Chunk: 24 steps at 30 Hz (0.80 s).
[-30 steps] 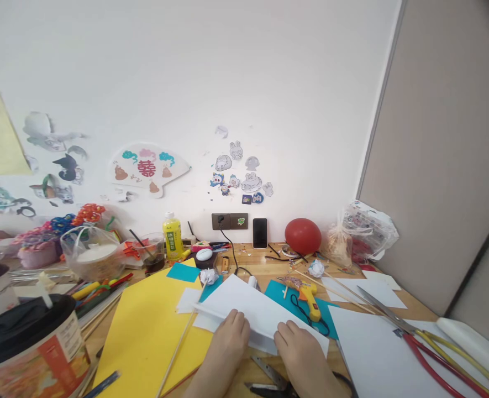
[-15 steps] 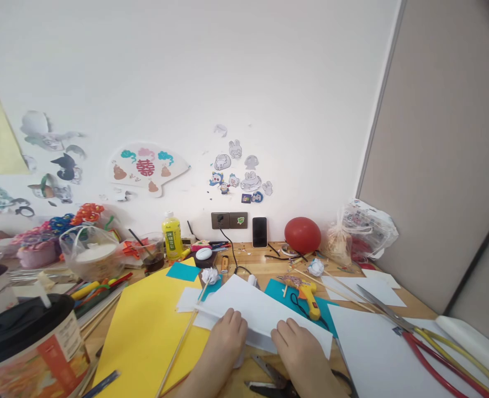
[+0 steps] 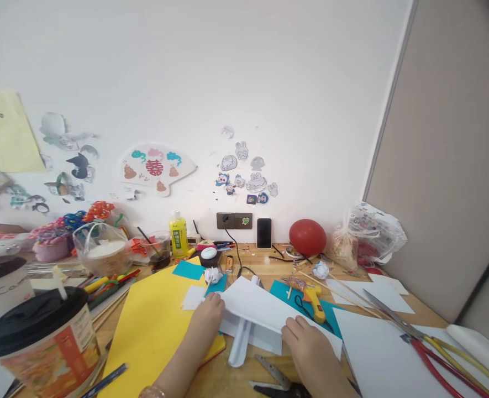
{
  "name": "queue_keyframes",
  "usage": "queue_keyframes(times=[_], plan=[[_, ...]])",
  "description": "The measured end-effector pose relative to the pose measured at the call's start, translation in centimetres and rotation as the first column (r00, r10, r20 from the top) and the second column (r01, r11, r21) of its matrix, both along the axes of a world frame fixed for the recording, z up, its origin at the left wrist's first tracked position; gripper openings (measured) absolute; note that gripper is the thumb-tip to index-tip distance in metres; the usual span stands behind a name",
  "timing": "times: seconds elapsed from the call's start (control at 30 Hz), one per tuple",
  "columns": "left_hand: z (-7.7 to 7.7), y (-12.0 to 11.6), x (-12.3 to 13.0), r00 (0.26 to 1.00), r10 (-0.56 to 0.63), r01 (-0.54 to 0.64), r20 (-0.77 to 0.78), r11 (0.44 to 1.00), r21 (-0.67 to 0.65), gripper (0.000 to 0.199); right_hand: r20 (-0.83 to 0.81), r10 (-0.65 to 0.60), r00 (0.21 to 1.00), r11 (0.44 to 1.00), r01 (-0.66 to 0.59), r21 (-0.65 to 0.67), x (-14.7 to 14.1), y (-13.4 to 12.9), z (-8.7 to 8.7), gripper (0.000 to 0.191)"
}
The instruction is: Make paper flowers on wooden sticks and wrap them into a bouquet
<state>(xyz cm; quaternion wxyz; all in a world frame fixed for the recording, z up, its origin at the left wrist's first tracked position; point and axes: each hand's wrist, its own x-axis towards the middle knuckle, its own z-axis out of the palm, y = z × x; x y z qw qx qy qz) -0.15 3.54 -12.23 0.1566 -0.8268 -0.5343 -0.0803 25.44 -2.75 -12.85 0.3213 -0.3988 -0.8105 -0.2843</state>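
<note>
A white sheet of paper (image 3: 264,307) slants over the desk, its near edge turned up in a narrow fold. At its left end, my left hand (image 3: 210,312) has its fingers curled closed on the paper. My right hand (image 3: 304,337) grips the folded near edge farther right, fingers bent over it. Beneath the sheet lies a rolled white paper tube (image 3: 239,344), its middle covered. Open dark-handled scissors (image 3: 275,378) rest by my right wrist. Yellow card (image 3: 145,326) lies under my left forearm.
Right of the sheet are a yellow glue gun (image 3: 314,303) on teal paper (image 3: 331,315) and large red-and-yellow-handled scissors (image 3: 418,334). A lidded cup (image 3: 41,342) stands at left. A yellow bottle (image 3: 178,235), a phone (image 3: 264,233) and a red balloon (image 3: 308,237) line the wall.
My left hand has moved left and away along the fold to the sheet's left end. The paper tube beneath now shows. My right hand still holds the edge; the view has shifted slightly.
</note>
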Motion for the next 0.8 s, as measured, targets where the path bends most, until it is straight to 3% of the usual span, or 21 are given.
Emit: queue_keyframes(times=[0.27, 0.53, 0.67, 0.8], plan=[[0.8, 0.4, -2.6, 0.997, -0.071, 0.07, 0.015, 0.997, 0.04, 0.027, -0.005, -0.014, 1.0, 0.994, 0.013, -0.111, 1.3, 0.6, -0.4, 0.029], [1.0, 0.3, -3.9, 1.0, 0.016, -0.018, 0.021, 0.994, 0.106, 0.023, -0.041, -0.004, 0.999, 0.985, -0.003, -0.171, 1.6, 0.6, 0.0, 0.027], [1.6, -0.3, -3.3, 1.0, 0.029, -0.03, 0.004, 0.991, 0.133, 0.024, -0.053, -0.009, 0.999, 0.983, -0.001, -0.182, 1.6, 0.7, -0.3, 0.026], [1.9, -1.4, -1.0, 0.996, -0.077, 0.081, -0.033, 0.982, 0.169, 0.03, -0.036, -0.008, 0.999, 0.981, 0.001, -0.194, 1.5, 0.8, -0.6, 0.027]])
